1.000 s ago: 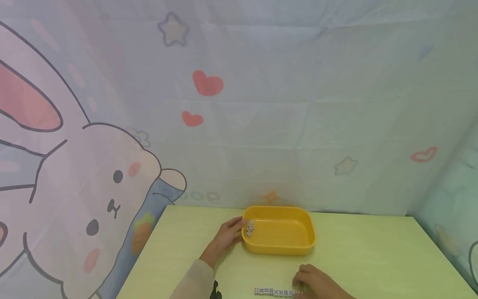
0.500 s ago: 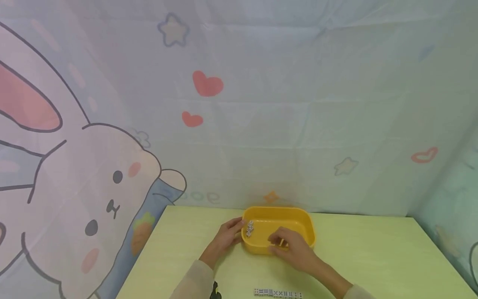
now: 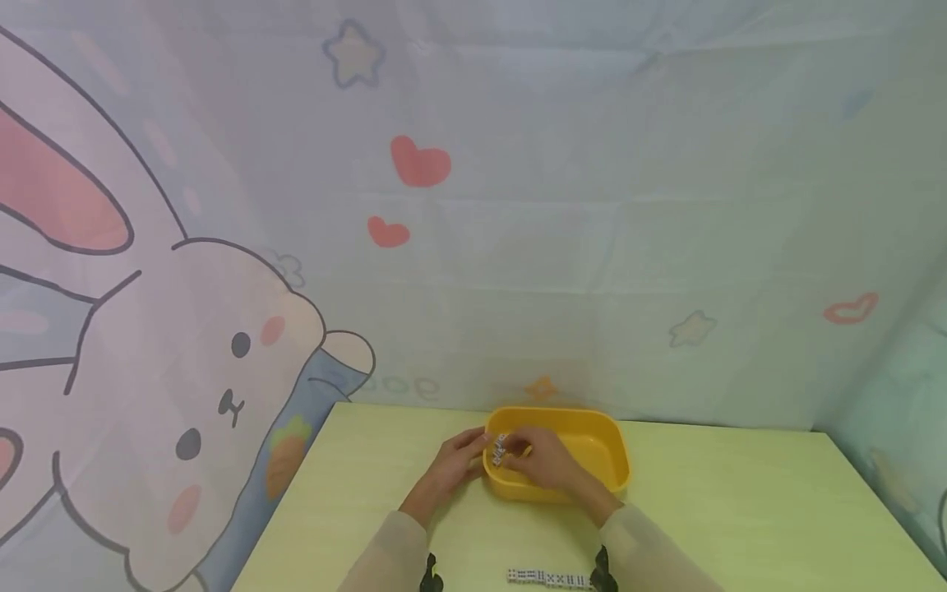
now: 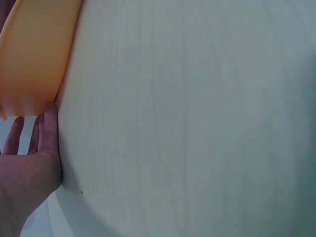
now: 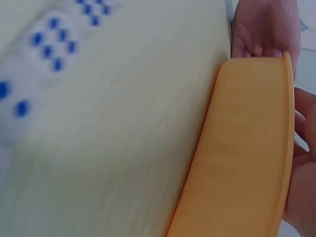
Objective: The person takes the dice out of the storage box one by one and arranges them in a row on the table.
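A row of dice (image 3: 551, 579) lies in front of the yellow tray (image 3: 601, 454). Shifted from the tray's front edge, the right hand (image 3: 547, 462) brings loose dice (image 3: 496, 459) inside its left end within reach; whether it grasps one cannot be told. The left hand (image 3: 453, 464), unclenched, touches the tray's left wall.

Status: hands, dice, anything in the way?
Left hand touching left end of yellow tray. Right hand over tray by dice cluster, grip unclear. Dice row on table. No obstruction seen.
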The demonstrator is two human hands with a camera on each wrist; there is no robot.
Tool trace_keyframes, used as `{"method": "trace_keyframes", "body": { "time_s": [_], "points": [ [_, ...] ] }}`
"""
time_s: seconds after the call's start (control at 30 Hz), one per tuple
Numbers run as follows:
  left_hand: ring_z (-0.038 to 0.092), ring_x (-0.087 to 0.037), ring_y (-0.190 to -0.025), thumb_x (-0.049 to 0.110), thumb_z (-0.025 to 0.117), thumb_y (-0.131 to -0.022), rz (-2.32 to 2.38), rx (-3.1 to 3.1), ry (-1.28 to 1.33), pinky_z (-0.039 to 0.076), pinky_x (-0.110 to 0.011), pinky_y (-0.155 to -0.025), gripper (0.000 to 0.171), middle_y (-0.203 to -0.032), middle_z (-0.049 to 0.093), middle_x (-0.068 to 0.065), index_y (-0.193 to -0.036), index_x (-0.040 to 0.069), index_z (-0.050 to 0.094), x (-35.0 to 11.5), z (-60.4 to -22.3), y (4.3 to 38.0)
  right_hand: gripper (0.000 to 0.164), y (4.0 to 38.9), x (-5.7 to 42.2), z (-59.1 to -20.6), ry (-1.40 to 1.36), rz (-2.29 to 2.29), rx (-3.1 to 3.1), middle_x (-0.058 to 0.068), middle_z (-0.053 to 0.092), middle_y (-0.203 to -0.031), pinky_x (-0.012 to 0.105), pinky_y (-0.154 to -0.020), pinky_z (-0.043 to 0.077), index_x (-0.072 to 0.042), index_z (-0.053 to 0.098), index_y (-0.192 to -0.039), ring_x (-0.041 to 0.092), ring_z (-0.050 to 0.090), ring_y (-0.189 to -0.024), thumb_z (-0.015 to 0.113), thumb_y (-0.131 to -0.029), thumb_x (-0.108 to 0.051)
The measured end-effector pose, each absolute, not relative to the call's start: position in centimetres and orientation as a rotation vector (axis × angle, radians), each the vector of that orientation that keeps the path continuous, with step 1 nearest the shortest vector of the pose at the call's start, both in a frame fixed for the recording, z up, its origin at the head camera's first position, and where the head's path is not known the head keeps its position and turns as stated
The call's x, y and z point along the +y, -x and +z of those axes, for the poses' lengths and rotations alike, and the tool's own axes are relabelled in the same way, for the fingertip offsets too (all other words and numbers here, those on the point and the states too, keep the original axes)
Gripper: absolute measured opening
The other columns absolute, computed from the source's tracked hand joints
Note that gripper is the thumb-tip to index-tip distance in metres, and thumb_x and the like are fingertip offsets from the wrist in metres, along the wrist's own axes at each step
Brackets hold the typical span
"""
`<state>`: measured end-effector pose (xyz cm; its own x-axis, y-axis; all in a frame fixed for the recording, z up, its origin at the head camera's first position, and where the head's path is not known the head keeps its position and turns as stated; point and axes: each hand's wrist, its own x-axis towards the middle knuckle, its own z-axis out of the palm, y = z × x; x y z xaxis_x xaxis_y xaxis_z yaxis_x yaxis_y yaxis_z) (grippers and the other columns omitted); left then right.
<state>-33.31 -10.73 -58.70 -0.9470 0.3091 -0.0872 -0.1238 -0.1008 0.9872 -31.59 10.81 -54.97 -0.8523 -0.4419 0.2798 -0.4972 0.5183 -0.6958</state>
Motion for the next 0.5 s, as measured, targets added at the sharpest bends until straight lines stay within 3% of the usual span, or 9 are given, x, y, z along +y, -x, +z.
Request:
{"method": "trace_keyframes", "body": {
  "time_s": [0.17, 0.33, 0.5],
  "points": [
    [0.052, -0.04, -0.14, 0.033, 0.06, -0.111, 2.122, 1.896, -0.223, 0.058, -0.041, -0.107, 0.061, -0.153, 0.052, -0.024, -0.156, -0.005, 0.045, -10.8, -58.2, 33.4, 0.019, 33.0, 10.2, -54.9, -0.881, 1.255, -2.74, 0.011, 0.077, -0.103, 0.04, -0.087, 0.061, 0.002, 0.077, -0.109, 0.023, 0.07, -0.095, 0.08, -0.096, -0.012],
    [0.052, -0.042, -0.14, 0.032, 0.059, -0.111, 2.112, 1.88, -0.219, 0.058, -0.041, -0.107, 0.06, -0.153, 0.051, -0.025, -0.156, -0.005, 0.045, -10.7, -58.1, 33.2, 0.009, 33.2, 9.9, -55.2, -0.928, 1.281, -2.735, 0.01, 0.076, -0.093, 0.033, -0.078, 0.06, 0.003, 0.077, -0.097, 0.02, 0.068, -0.085, 0.08, -0.093, -0.005],
    [0.054, -0.041, -0.138, 0.034, 0.061, -0.11, 2.102, 1.905, -0.22, 0.059, -0.04, -0.105, 0.061, -0.152, 0.052, -0.025, -0.155, -0.005, 0.046, -10.7, -58.3, 32.9, 0.007, 33.1, 9.8, -55.6, -0.966, 1.233, -2.751, 0.009, 0.075, -0.09, 0.029, -0.078, 0.059, 0.003, 0.076, -0.095, 0.016, 0.066, -0.084, 0.08, -0.093, -0.003]
  ]
}}
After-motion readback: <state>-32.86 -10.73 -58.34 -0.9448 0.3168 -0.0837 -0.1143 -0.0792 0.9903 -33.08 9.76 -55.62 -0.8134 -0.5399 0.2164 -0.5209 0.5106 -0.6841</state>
